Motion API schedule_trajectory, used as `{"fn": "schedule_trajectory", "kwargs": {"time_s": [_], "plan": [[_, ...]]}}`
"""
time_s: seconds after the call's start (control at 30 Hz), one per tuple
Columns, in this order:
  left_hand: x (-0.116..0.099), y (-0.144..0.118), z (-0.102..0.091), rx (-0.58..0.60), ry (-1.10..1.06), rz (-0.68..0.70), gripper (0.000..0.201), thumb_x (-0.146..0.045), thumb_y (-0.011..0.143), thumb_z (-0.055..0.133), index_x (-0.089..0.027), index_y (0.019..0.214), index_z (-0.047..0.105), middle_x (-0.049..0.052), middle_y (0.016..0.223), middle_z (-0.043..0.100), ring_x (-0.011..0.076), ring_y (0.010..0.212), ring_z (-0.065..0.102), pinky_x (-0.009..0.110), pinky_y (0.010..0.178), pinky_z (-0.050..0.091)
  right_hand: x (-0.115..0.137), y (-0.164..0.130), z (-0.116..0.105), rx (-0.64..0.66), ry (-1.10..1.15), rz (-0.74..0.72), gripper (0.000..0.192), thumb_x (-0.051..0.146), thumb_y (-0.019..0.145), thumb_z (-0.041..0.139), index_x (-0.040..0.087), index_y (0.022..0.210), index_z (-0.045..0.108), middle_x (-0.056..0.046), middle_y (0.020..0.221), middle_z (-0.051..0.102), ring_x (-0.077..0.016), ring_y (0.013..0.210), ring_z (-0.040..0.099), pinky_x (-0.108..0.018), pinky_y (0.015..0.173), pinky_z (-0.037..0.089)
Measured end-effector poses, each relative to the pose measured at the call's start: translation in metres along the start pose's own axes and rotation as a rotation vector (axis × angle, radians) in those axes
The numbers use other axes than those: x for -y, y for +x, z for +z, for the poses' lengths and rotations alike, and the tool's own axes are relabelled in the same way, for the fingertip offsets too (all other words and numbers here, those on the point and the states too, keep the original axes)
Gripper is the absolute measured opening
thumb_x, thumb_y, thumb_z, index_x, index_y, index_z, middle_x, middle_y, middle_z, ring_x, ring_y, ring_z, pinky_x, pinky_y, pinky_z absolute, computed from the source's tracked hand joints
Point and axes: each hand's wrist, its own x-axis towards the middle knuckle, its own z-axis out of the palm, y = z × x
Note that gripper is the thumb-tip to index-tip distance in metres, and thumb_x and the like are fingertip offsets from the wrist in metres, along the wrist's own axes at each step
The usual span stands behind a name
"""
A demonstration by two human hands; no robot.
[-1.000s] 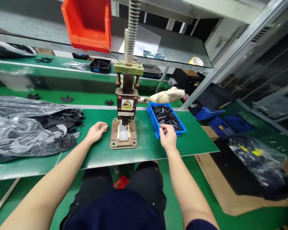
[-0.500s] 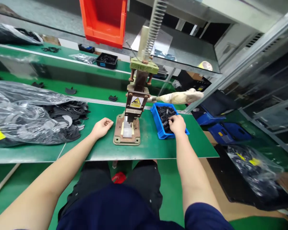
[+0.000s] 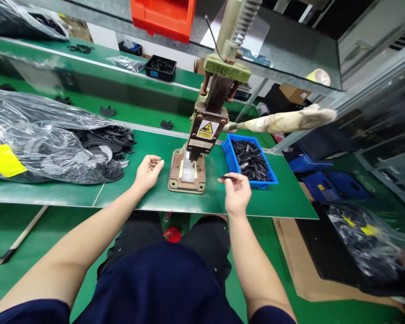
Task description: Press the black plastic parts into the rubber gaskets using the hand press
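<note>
Sitting at a green workbench, a person faces a small manual press that stands upright on a brown base plate. Their right hand hovers just above the bench, between the press base and a blue bin, pinching a thin black strip between thumb and fingertips; the strip points left, toward the press. The blue bin, just beside the base plate on its right, is full of more such black pieces. The left hand rests on the bench just left of the base plate, fingers loosely curled; whether it holds anything cannot be told. Farther left lies a heap of flat black shaped parts, partly spilling out of a large clear plastic bag. A cloth-wrapped lever handle sticks out to the right of the press, above the bin. A red bin sits on the shelf overhead.

By the look of it, one piece has been picked from the bin and is on its way to the pale seat under the ram. The next move would likely call for lining the strip up squarely in that narrow seat, clear of the ram, before a hand reaches for the lever.
</note>
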Motion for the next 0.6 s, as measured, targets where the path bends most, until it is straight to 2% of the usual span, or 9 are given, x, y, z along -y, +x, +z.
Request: {"fn": "schedule_trajectory", "kwargs": {"time_s": [0.03,0.1,0.17,0.23,0.3,0.37,0.6], "plan": [[-0.009,-0.017,0.001,0.016,0.022,0.059,0.035,-0.045,0.089,0.078,-0.020,0.110,0.065,0.005,0.096,0.069,0.0169,0.086,0.067,0.029,0.079,0.055,0.005,-0.020,0.009,0.038,0.054,0.011,0.025,0.042,0.096,0.066,0.023,0.112,0.061,-0.005,0.107,0.075,-0.0157,0.086,0.075,-0.041,0.086,0.068],[-0.030,-0.053,0.002,0.174,0.080,0.119,0.034,-0.042,0.089,0.080,-0.021,0.113,0.068,0.007,0.104,0.071,0.0185,0.091,0.068,0.033,0.087,0.057,0.014,-0.051,0.023,0.109,0.149,0.034,0.020,0.037,0.096,0.068,0.024,0.109,0.062,-0.006,0.107,0.077,-0.0175,0.091,0.078,-0.042,0.088,0.069],[-0.048,-0.082,0.005,0.337,0.109,0.194,0.035,-0.037,0.090,0.081,-0.022,0.120,0.070,0.008,0.108,0.072,0.0194,0.092,0.069,0.035,0.087,0.059,0.019,-0.072,0.032,0.169,0.221,0.055,0.016,0.033,0.095,0.070,0.024,0.107,0.065,-0.006,0.107,0.079,-0.0191,0.098,0.079,-0.042,0.089,0.069],[-0.058,-0.100,0.009,0.438,0.102,0.335,0.039,-0.031,0.093,0.079,-0.023,0.129,0.069,0.008,0.110,0.073,0.0190,0.091,0.069,0.036,0.085,0.060,0.021,-0.083,0.036,0.213,0.269,0.065,0.014,0.030,0.093,0.073,0.025,0.105,0.068,-0.005,0.106,0.079,-0.0192,0.102,0.079,-0.041,0.091,0.069],[-0.060,-0.108,0.011,0.468,0.088,0.482,0.042,-0.025,0.094,0.078,-0.023,0.135,0.066,0.008,0.110,0.073,0.0182,0.090,0.069,0.035,0.083,0.060,0.020,-0.088,0.038,0.237,0.299,0.065,0.013,0.027,0.091,0.076,0.025,0.102,0.070,-0.004,0.104,0.079,-0.0185,0.103,0.077,-0.040,0.093,0.067],[-0.058,-0.110,0.012,0.463,0.090,0.563,0.042,-0.021,0.095,0.077,-0.023,0.135,0.066,0.008,0.110,0.073,0.0176,0.090,0.068,0.035,0.082,0.060,0.019,-0.091,0.038,0.246,0.315,0.064,0.012,0.027,0.090,0.077,0.026,0.101,0.072,-0.004,0.102,0.078,-0.0177,0.101,0.076,-0.039,0.092,0.066],[-0.055,-0.114,0.013,0.468,0.118,0.588,0.031,-0.021,0.097,0.076,-0.022,0.128,0.071,0.009,0.106,0.073,0.0177,0.091,0.070,0.033,0.079,0.062,0.015,-0.101,0.035,0.264,0.304,0.078,0.011,0.027,0.091,0.075,0.028,0.101,0.073,-0.004,0.101,0.076,-0.0176,0.099,0.074,-0.038,0.090,0.065]]}}
